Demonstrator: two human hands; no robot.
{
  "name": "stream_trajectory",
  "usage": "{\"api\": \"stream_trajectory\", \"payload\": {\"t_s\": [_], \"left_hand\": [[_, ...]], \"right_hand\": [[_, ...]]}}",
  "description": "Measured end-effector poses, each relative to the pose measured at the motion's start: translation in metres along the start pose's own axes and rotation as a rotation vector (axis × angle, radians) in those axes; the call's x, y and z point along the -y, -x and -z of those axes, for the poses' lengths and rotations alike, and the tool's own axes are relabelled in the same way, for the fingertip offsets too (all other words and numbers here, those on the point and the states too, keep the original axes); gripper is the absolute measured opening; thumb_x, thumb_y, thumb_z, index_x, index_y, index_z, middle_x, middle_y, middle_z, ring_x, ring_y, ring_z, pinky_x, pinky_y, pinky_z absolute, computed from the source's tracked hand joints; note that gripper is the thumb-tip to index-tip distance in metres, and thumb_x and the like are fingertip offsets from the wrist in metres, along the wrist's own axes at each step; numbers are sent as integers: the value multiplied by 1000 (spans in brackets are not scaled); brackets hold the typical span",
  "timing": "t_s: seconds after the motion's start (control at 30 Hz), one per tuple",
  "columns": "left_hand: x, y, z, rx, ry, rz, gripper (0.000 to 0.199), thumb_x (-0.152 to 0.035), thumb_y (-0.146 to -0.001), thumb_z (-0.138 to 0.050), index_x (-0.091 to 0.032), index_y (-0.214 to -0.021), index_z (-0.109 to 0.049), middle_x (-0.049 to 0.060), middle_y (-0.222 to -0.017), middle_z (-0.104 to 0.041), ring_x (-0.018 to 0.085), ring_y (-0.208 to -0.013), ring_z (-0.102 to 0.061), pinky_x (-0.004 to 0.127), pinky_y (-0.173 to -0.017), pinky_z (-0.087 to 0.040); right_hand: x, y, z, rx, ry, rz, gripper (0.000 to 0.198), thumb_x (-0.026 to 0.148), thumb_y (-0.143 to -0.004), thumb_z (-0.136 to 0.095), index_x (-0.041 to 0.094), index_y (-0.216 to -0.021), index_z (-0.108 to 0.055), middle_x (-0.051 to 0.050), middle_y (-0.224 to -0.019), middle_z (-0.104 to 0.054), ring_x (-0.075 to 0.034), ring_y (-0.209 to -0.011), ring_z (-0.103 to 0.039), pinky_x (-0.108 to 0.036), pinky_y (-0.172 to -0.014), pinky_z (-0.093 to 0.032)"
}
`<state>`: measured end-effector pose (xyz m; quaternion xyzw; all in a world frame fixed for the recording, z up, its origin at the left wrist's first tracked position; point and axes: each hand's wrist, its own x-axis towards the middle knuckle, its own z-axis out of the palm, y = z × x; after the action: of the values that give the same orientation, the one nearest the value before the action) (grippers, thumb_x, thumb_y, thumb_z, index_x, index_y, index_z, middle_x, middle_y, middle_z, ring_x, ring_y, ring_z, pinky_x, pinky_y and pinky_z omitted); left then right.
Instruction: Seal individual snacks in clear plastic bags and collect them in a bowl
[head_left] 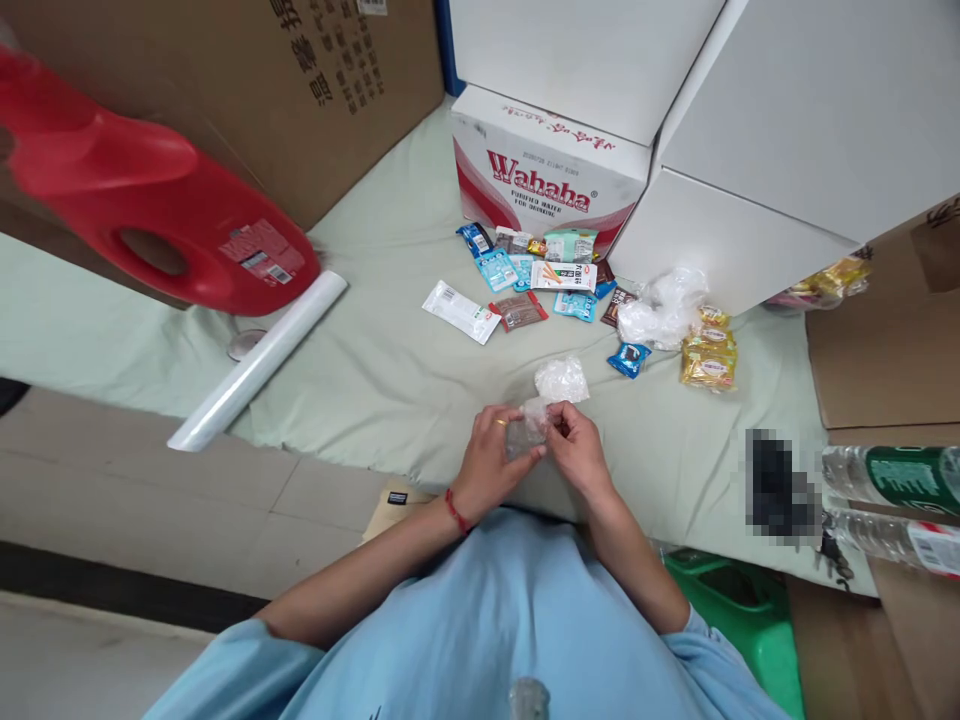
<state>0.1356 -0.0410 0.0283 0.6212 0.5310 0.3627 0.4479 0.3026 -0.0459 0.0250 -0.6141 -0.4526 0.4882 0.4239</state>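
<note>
Close to my body, a small crumpled clear plastic bag [534, 420] is held between both hands. My left hand [495, 450], with a ring and a red bracelet, is closed on its left side, the thumb stretched toward the right. My right hand [579, 448] pinches the bag's right edge with thumb and fingertips. Just beyond them lies another crumpled clear plastic wrapping [562, 380], on the pale green cloth [390, 400]. Whether anything is inside the held bag, I cannot tell.
Several snack packets [517, 312], a bundle of plastic bags [664, 310] and yellow packets [709, 358] lie ahead, before a Wahaha carton [551, 165]. At left are a red detergent bottle [217, 230] and a white roll [259, 360]. Bottles [900, 475] lie at right.
</note>
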Motion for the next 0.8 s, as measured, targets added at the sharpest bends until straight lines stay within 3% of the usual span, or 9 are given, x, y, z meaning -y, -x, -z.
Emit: {"api": "stream_trajectory", "payload": {"t_s": [0.1,0.2,0.33,0.43,0.53,0.63,0.73,0.8], "left_hand": [[7,-10,0,51,144,165,22,-42,-81,-65,-20,-87,-66,5,-92,-64,21,-87,-59,36,-85,-47],[12,-19,8,51,427,385,21,-39,-74,-69,-20,-79,-63,-2,-74,-59,14,-68,-51,27,-67,-40],[7,-25,22,32,690,522,19,-32,-66,-70,-22,-68,-54,-5,-61,-52,12,-58,-45,25,-57,-35],[1,-24,32,68,795,545,19,-32,-67,-70,-23,-70,-53,-3,-64,-61,14,-62,-54,26,-62,-42],[-3,-20,41,63,835,543,24,-35,-68,-74,-23,-75,-56,-1,-69,-69,18,-70,-63,28,-68,-47],[-1,-14,48,36,801,541,32,-41,-68,-81,-22,-76,-57,0,-71,-72,17,-70,-65,27,-69,-48],[3,-9,52,8,768,532,38,-47,-66,-85,-20,-75,-60,1,-73,-73,17,-70,-65,28,-71,-48],[5,-8,53,-6,773,535,41,-49,-64,-87,-20,-75,-61,1,-72,-72,17,-71,-65,27,-71,-47]], "right_hand": [[7,2,2,38,-72,-33,26,45,-80,-71,21,-79,-61,4,-69,-58,-12,-62,-47,-24,-58,-38],[9,5,17,70,-202,-163,37,53,-74,-78,22,-76,-58,7,-62,-47,-10,-54,-36,-22,-48,-29],[7,8,43,96,-275,-271,45,60,-73,-79,22,-80,-58,6,-65,-45,-8,-51,-32,-21,-43,-20],[1,-2,57,-81,-66,-134,42,63,-83,-68,21,-91,-64,1,-78,-57,-10,-55,-39,-23,-46,-30],[-6,-24,57,-317,327,94,44,54,-84,-68,19,-112,-67,-8,-105,-64,-14,-66,-51,-31,-66,-49],[-13,-45,45,-273,628,157,49,41,-82,-69,18,-126,-65,-14,-122,-63,-21,-82,-61,-39,-82,-52],[-11,-57,41,-221,696,218,33,33,-87,-60,19,-116,-69,-11,-108,-68,-24,-87,-63,-39,-85,-52],[-4,-63,51,-327,654,288,32,34,-90,-55,18,-114,-69,-10,-102,-68,-23,-84,-62,-38,-84,-52]]}}
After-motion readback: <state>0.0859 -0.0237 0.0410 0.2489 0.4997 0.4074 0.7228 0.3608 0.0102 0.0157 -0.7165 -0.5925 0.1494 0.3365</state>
